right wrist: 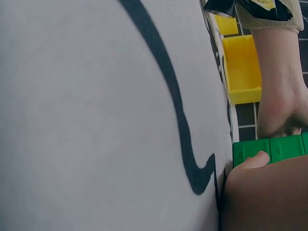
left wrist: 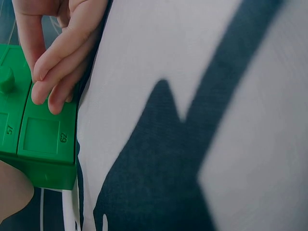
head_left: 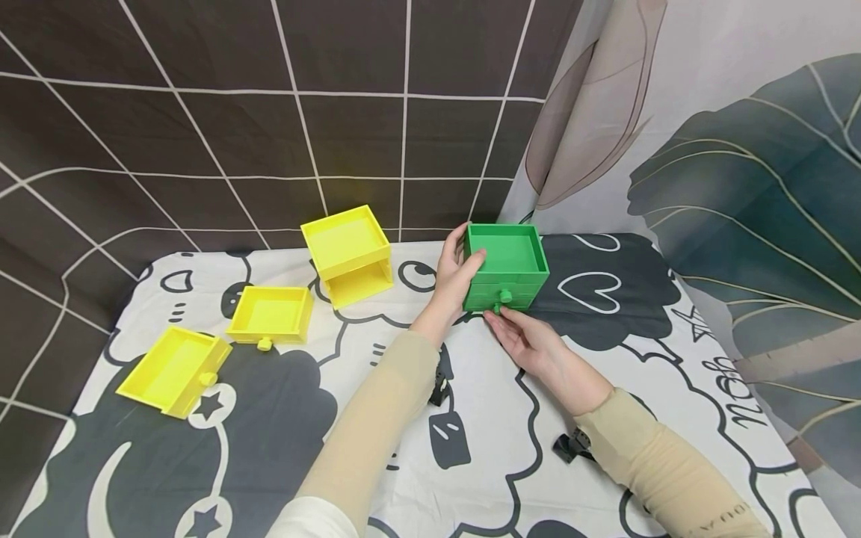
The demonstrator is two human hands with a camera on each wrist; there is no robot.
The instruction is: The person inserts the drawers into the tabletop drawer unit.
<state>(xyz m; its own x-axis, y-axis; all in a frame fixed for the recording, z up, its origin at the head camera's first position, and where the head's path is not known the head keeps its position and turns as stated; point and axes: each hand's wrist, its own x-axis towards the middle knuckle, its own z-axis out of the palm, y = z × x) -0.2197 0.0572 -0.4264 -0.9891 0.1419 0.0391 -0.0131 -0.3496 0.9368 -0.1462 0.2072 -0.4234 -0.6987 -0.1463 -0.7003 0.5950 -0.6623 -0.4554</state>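
Note:
A small green drawer cabinet [head_left: 506,254] with an open tray top and two stacked drawers stands at the back of the cloth-covered surface. My left hand [head_left: 449,288] grips its left side, thumb near the top rim and fingers toward the back. At the front, my right hand [head_left: 531,345] pinches at the small knob of the lower drawer [left wrist: 41,134]; the fingers hide that knob in the left wrist view. The upper drawer's round knob [head_left: 505,296] is uncovered. Both drawers look pushed in, with embossed numbers on their fronts.
A yellow cabinet [head_left: 350,246] with an open front stands left of the green one. Two yellow drawers with knobs, one nearer [head_left: 171,370] and one farther [head_left: 269,315], lie left of it. Behind hang a dark gridded cloth [head_left: 350,134] and a leaf-patterned curtain [head_left: 740,187].

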